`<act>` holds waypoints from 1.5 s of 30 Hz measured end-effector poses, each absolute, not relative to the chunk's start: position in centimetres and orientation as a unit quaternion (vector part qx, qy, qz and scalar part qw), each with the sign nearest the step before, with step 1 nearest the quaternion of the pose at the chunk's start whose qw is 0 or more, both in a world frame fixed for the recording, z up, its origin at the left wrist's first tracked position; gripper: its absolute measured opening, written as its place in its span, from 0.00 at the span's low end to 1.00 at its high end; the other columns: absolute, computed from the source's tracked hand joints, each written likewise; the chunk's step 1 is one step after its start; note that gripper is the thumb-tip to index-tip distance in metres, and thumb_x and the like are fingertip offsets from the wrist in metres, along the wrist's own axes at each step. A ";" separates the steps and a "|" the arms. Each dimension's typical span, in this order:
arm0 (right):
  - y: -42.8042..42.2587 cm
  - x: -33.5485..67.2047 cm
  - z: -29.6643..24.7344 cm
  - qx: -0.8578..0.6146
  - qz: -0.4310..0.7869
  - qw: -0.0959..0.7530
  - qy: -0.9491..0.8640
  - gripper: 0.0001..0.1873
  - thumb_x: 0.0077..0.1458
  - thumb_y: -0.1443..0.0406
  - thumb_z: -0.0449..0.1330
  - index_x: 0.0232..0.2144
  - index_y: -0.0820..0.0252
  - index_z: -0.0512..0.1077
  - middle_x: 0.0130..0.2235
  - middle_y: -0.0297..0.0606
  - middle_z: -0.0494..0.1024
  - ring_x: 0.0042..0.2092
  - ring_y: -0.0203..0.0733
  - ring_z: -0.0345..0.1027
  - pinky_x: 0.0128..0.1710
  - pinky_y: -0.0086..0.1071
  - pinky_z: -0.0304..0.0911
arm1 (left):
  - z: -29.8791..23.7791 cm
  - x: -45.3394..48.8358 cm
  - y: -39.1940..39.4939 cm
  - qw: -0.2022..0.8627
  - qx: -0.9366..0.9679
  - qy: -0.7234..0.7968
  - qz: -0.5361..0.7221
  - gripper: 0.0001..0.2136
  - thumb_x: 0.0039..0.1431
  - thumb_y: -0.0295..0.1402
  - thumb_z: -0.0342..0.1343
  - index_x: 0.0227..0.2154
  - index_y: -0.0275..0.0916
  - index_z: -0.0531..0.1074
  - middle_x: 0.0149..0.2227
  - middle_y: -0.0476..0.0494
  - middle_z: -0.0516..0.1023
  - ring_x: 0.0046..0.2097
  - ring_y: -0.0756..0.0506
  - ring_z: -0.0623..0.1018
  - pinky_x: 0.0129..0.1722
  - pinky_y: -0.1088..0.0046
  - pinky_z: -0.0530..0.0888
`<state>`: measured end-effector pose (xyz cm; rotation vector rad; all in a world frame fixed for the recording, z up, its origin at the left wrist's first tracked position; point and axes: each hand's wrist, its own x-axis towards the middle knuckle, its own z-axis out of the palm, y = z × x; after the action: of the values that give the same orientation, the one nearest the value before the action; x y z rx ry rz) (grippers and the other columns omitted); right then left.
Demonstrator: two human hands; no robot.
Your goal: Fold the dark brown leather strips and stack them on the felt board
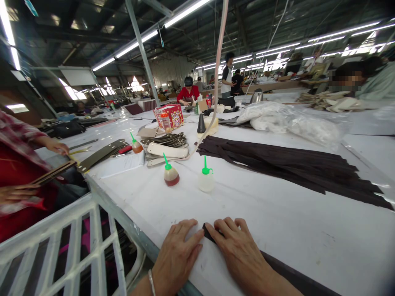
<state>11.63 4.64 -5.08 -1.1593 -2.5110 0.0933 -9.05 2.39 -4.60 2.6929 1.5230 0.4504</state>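
Note:
My left hand (179, 253) lies flat on the white table (277, 213) near its front edge, fingers stretched out, holding nothing. My right hand (236, 248) lies beside it, fingers pressing down the end of a long dark brown strip (290, 273) that runs off to the lower right under my forearm. The strip's pointed end (207, 231) shows between my two hands. Two small squeeze bottles with green tips, one with dark liquid (170, 172) and one pale (206, 178), stand just beyond my hands.
A pile of dark brown strips (293, 164) spreads across the table to the right. Buckled straps (166, 146), a red box (169, 116) and plastic bags (290, 121) lie farther back. A co-worker in a plaid sleeve (21, 139) handles straps at left. A white railing (77, 242) stands lower left.

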 end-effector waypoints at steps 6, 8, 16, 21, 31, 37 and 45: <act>4.7 11.4 -5.0 -0.415 0.024 0.158 -0.896 0.25 0.57 0.74 0.55 0.56 0.54 0.63 0.44 0.37 0.71 0.43 0.46 0.60 0.44 0.44 0.46 | -4.9 -9.2 2.4 0.003 0.863 0.485 0.141 0.18 0.63 0.27 0.50 0.55 0.46 0.65 0.56 0.41 0.67 0.55 0.39 0.68 0.53 0.51 0.71; 4.7 11.2 -5.1 -0.423 0.020 0.148 -0.894 0.26 0.57 0.75 0.54 0.56 0.54 0.62 0.46 0.38 0.71 0.45 0.48 0.59 0.45 0.45 0.46 | -4.9 -9.2 2.4 0.000 0.864 0.484 0.139 0.17 0.63 0.27 0.49 0.54 0.46 0.65 0.57 0.41 0.66 0.56 0.39 0.68 0.53 0.52 0.70; 4.8 11.9 -4.4 -0.459 0.029 0.129 -0.878 0.22 0.56 0.77 0.53 0.53 0.62 0.66 0.43 0.40 0.71 0.43 0.47 0.60 0.44 0.41 0.49 | -2.9 -8.6 3.3 0.014 0.906 0.405 0.122 0.16 0.61 0.21 0.45 0.50 0.38 0.66 0.60 0.42 0.65 0.58 0.42 0.65 0.56 0.59 0.67; 4.5 12.8 -4.0 -0.459 0.040 0.134 -0.877 0.13 0.55 0.79 0.53 0.37 0.60 0.70 0.37 0.37 0.70 0.38 0.43 0.60 0.40 0.37 0.50 | -1.4 -8.1 4.3 0.079 0.923 0.361 0.109 0.15 0.56 0.18 0.45 0.43 0.38 0.69 0.53 0.44 0.72 0.54 0.43 0.68 0.54 0.63 0.66; 4.0 15.2 -4.7 -0.369 -0.043 0.165 -0.914 0.08 0.57 0.76 0.58 0.34 0.61 0.67 0.34 0.34 0.68 0.35 0.42 0.60 0.37 0.36 0.53 | -1.6 -6.8 4.6 0.136 0.902 0.399 0.099 0.23 0.57 0.17 0.44 0.52 0.43 0.65 0.45 0.47 0.72 0.47 0.44 0.68 0.49 0.63 0.66; 3.4 16.5 -4.1 -0.354 -0.042 0.149 -0.922 0.10 0.55 0.76 0.60 0.39 0.62 0.68 0.34 0.34 0.69 0.33 0.41 0.60 0.38 0.36 0.54 | -1.6 -6.4 4.4 0.107 0.905 0.405 0.077 0.23 0.60 0.19 0.46 0.55 0.47 0.64 0.45 0.46 0.72 0.47 0.43 0.68 0.47 0.62 0.66; 2.9 17.9 -3.6 -0.343 -0.028 0.137 -0.929 0.12 0.55 0.77 0.58 0.42 0.64 0.68 0.35 0.36 0.69 0.33 0.41 0.59 0.37 0.35 0.55 | -1.7 -6.2 4.4 0.069 0.913 0.399 0.058 0.24 0.60 0.20 0.47 0.56 0.48 0.64 0.44 0.45 0.71 0.45 0.43 0.68 0.46 0.63 0.67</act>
<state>17.88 2.93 -3.64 -0.9934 -2.6885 -0.0811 -6.22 4.37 -1.70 2.7477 1.2004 0.1739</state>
